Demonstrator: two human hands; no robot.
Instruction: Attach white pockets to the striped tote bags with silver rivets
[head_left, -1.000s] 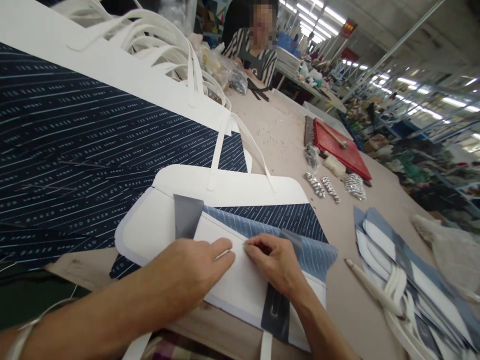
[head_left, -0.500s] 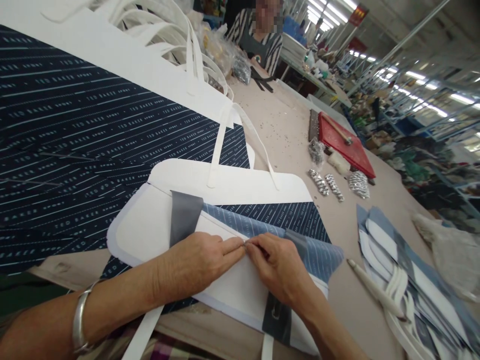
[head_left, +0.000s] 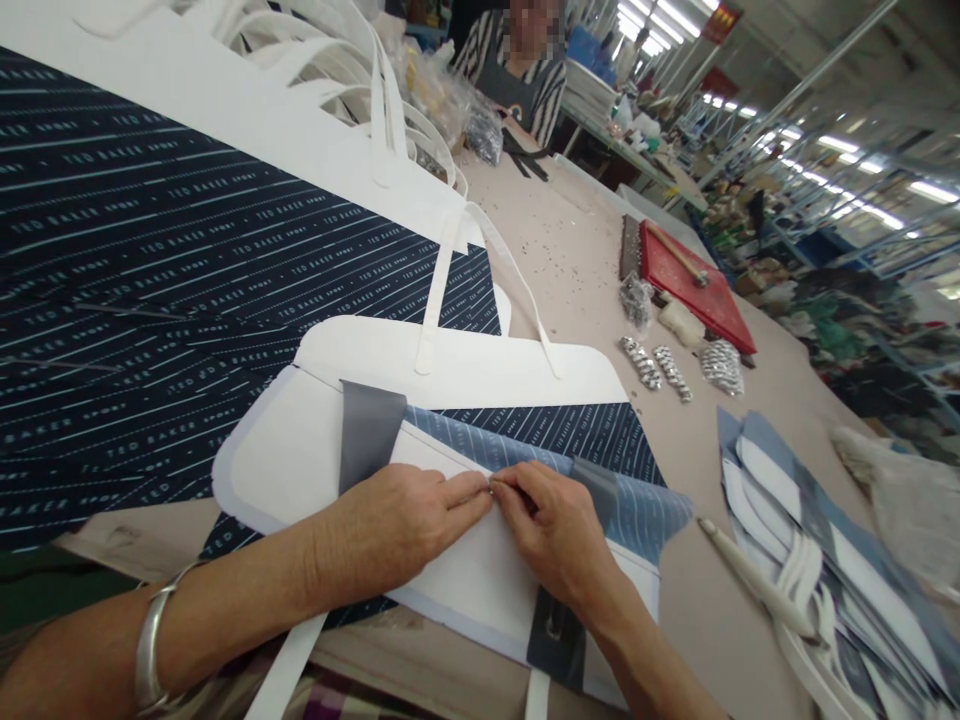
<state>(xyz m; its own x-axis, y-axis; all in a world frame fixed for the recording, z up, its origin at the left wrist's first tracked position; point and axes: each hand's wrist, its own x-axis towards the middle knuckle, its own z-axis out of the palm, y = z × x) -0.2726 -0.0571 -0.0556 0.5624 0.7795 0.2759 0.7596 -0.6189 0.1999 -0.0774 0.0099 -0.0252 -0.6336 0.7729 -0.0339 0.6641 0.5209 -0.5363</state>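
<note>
A white bag panel (head_left: pixel 277 455) with grey patches and a blue patterned edge (head_left: pixel 480 437) lies across the work in front of me. My left hand (head_left: pixel 427 515) presses on it, its fingertips closed at the folded edge. Right beside them my right hand (head_left: pixel 544 515) pinches at the same spot; what lies between the fingertips is too small to make out. Behind the panel is a white and navy piece (head_left: pixel 457 350) with a thin white strap (head_left: pixel 442 290). One grey patch (head_left: pixel 371 430) shows left of my hands.
Navy printed pieces (head_left: pixel 187 250) are stacked at the left. White straps (head_left: pixel 352 90) pile up behind. A red board (head_left: pixel 694 285) with a hammer, small metal-coloured packs (head_left: pixel 722 367) and more panels (head_left: pixel 847 550) lie right. A person (head_left: pixel 521 75) is across the table.
Both hands stay at almost the same place on the folded edge. The view has shifted very slightly.
</note>
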